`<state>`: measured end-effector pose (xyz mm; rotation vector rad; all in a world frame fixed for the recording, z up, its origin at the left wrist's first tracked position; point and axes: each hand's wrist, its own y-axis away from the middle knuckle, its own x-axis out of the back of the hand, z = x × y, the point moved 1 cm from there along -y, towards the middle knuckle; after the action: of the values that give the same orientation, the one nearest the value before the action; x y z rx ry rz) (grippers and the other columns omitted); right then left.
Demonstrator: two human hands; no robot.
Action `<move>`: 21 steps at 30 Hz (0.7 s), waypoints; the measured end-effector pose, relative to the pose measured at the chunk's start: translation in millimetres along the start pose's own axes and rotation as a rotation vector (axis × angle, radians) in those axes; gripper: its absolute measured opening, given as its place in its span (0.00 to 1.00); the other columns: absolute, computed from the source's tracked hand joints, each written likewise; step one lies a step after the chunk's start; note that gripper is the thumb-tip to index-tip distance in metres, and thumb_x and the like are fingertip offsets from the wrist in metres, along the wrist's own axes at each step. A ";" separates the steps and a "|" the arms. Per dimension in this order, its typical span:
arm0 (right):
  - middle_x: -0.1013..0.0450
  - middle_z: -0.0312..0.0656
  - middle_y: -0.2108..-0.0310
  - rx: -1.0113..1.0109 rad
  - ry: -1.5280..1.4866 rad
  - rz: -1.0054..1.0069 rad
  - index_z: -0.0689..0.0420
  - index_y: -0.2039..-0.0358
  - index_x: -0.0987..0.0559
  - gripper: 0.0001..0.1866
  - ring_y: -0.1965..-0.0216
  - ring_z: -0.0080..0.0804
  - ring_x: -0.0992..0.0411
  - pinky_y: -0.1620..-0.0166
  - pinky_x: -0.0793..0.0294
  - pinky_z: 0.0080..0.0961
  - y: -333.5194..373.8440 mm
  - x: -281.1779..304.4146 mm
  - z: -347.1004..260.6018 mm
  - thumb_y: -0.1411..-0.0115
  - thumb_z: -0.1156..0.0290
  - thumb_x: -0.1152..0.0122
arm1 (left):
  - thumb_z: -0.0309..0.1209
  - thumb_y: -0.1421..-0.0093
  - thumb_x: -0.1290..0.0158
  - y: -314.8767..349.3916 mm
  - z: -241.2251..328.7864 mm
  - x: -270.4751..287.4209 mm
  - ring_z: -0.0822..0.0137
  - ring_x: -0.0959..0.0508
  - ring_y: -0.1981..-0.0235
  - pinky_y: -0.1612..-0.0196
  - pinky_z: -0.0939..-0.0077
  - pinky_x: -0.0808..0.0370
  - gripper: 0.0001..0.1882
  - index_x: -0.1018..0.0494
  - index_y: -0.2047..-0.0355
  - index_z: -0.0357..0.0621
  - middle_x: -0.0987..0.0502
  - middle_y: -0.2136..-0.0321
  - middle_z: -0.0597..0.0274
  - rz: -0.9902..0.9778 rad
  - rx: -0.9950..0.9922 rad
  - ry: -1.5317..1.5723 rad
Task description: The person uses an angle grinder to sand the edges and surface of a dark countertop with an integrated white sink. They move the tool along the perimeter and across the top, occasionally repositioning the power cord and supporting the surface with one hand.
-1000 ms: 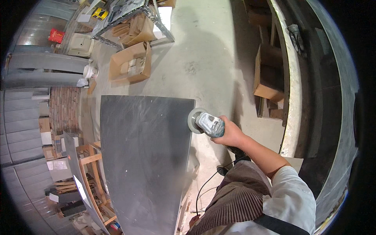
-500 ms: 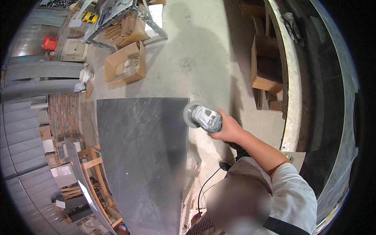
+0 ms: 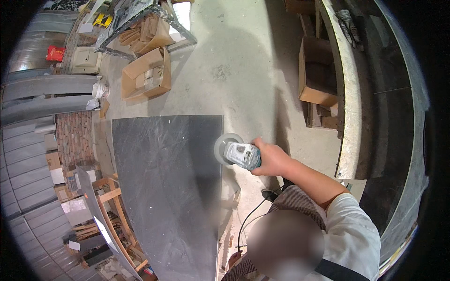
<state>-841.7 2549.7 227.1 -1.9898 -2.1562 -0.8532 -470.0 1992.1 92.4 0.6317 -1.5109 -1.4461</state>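
Observation:
My right hand (image 3: pixel 273 159) is wrapped round the body of an angle grinder (image 3: pixel 243 155), which has a pale dusty casing. Its round disc (image 3: pixel 220 150) looks blurred and lies at the right edge of a large dark grey slab (image 3: pixel 164 187). Pale scratches and small white specks mark the slab's face. Low in the picture, close to the slab's near right side, my left hand (image 3: pixel 235 258) is closed on a black power cord (image 3: pixel 240 229). Only part of that hand shows.
An open cardboard box (image 3: pixel 146 77) stands on the floor beyond the slab, beside a dusty metal-framed stand (image 3: pixel 187 35). Along the right runs a long bench with a pale edge (image 3: pixel 350 117), another box (image 3: pixel 318 70) beneath it. A wooden frame (image 3: pixel 112 194) stands left of the slab.
My right hand has brought the grinder a little nearer to me along the slab's right edge. My left hand stays at the cord. The whole view has shifted slightly.

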 end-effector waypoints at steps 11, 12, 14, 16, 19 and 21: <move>0.24 0.61 0.61 -0.192 -0.099 0.238 0.62 0.49 0.32 0.40 0.56 0.58 0.24 0.54 0.25 0.42 -44.3 42.4 2.5 0.60 0.60 0.25 | 0.41 0.30 0.52 10.6 -9.8 -6.3 0.77 0.28 0.77 0.70 0.80 0.30 0.22 0.28 0.44 0.38 0.25 0.78 0.68 -0.010 0.013 0.012; 0.24 0.61 0.61 -0.201 -0.095 0.269 0.62 0.49 0.33 0.40 0.56 0.57 0.24 0.54 0.25 0.42 -48.8 47.3 2.7 0.60 0.61 0.25 | 0.41 0.30 0.52 12.3 -12.4 -6.7 0.77 0.28 0.77 0.70 0.80 0.30 0.22 0.27 0.44 0.38 0.25 0.78 0.68 -0.012 0.011 0.013; 0.24 0.61 0.61 -0.176 -0.099 0.353 0.62 0.48 0.33 0.40 0.56 0.57 0.23 0.54 0.25 0.42 -52.8 53.1 2.7 0.60 0.61 0.25 | 0.41 0.30 0.52 15.9 -16.2 -5.4 0.77 0.28 0.77 0.70 0.80 0.30 0.22 0.27 0.44 0.38 0.25 0.78 0.68 -0.017 0.004 0.026; 0.24 0.63 0.62 -0.136 -0.084 0.335 0.65 0.47 0.33 0.41 0.57 0.58 0.24 0.54 0.24 0.41 -42.5 48.5 1.7 0.60 0.61 0.26 | 0.41 0.30 0.52 20.0 -17.7 -5.3 0.77 0.28 0.77 0.70 0.80 0.30 0.22 0.27 0.44 0.38 0.25 0.78 0.68 -0.033 -0.010 0.049; 0.24 0.62 0.64 -0.099 -0.008 0.162 0.63 0.46 0.33 0.41 0.59 0.57 0.23 0.54 0.23 0.42 -6.5 22.3 0.7 0.60 0.61 0.26 | 0.41 0.30 0.53 29.4 -16.5 -6.3 0.77 0.27 0.77 0.71 0.80 0.29 0.21 0.25 0.46 0.39 0.23 0.77 0.68 -0.002 0.036 -0.028; 0.24 0.60 0.64 -0.058 0.069 0.002 0.61 0.46 0.33 0.40 0.58 0.55 0.23 0.55 0.23 0.42 11.5 1.3 -4.4 0.59 0.61 0.26 | 0.42 0.30 0.53 31.8 -9.6 -10.5 0.77 0.27 0.77 0.71 0.80 0.29 0.21 0.25 0.46 0.39 0.23 0.78 0.68 0.009 0.039 -0.020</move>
<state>-832.4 2548.8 235.2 -1.9572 -2.1149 -0.9802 -449.8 2002.1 119.0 0.6351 -1.5592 -1.4234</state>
